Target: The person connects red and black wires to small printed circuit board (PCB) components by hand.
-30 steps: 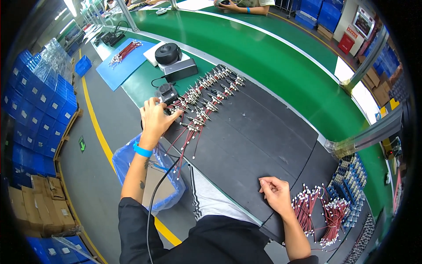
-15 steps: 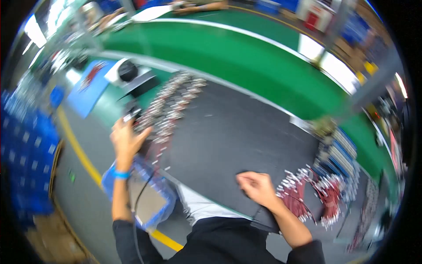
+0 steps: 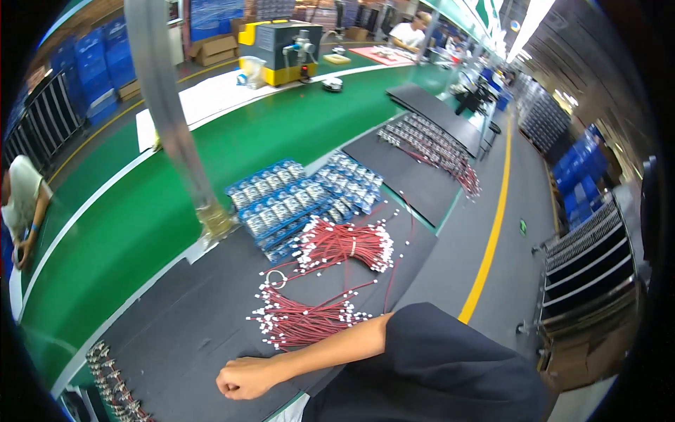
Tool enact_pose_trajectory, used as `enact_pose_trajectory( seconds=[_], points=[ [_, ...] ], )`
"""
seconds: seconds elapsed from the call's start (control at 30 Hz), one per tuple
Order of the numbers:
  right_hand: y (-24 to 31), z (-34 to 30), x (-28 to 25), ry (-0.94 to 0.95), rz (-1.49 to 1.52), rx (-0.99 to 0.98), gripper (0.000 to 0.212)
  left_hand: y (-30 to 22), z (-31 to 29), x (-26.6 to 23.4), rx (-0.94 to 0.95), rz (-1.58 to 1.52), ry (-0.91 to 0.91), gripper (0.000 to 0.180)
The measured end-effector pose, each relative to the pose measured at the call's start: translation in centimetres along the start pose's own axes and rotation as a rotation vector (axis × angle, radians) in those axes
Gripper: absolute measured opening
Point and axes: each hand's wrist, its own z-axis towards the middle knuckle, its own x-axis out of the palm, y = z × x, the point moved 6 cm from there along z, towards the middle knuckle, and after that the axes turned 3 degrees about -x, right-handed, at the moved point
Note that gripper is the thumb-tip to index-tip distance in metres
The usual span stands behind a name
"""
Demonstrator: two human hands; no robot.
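Wires (image 3: 337,243), red with white plugs (image 3: 387,257), lie in 2 bundles on the black mat (image 3: 176,344). We find the upper bundle (image 3: 323,246) gathered near its middle by a pale band (image 3: 353,247). The lower bundle (image 3: 302,323) lies more loosely, its right end beside the bare forearm (image 3: 330,352); we cannot tell whether they touch. A white ring (image 3: 276,279) lies between the 2 bundles, toward their left ends.

We observe the right hand (image 3: 249,378) on the mat, near the lower bundle but apart from it. Its fingers are curled inward and the grip is narrow; the palm is hidden, so we cannot tell whether anything is inside. A dark sleeve (image 3: 450,352) covers the upper arm. The left hand is outside the view, and we cannot tell its grip.

Just beyond the upper bundle we note stacked blue boards (image 3: 281,207). Metal parts (image 3: 112,383) stand in a row at the lower left. A 2nd mat (image 3: 415,186), farther off, carries rows of clips (image 3: 429,141) with red leads (image 3: 464,176).

Alongside runs the green belt (image 3: 281,123), with a grey post (image 3: 165,98) at its near edge. We record 1 co-worker (image 3: 24,204) at the far left.
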Motion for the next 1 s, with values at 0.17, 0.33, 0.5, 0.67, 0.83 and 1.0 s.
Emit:
enact_pose_trajectory(
  seconds=[0.17, 0.33, 0.5, 0.67, 0.83, 1.0],
  points=[
    [3.8, -1.4, -1.6, -0.007, 0.016, -0.038, 0.016, -2.0, -5.1, 6.3, -0.174, -0.507, 0.235, 0.012],
    [5.9, -6.0, -6.1, -0.238, -0.011, -0.149, 0.017, -5.7, -7.0, 10.1, -0.352, -1.0, 0.403, 0.014],
    [4.4, -14.6, -13.3, -0.659, -0.22, 0.045, 0.018, -9.8, 1.8, 14.5, -0.1, -0.605, 0.319, 0.017],
    [0.5, -21.9, -17.9, -1.157, -0.116, 0.182, 0.017, -7.3, 5.8, 20.8, 0.032, -0.479, 0.452, 0.019],
    [0.5, -25.2, -18.7, -1.312, -0.331, 0.171, 0.012, -6.4, 4.9, 26.7, 0.13, -0.391, 0.42, 0.023],
    [-0.4, -26.8, -17.9, -1.378, -0.58, 0.082, 0.006, -6.7, 4.0, 29.2, 0.052, -0.332, 0.626, 0.028]
  ],
)
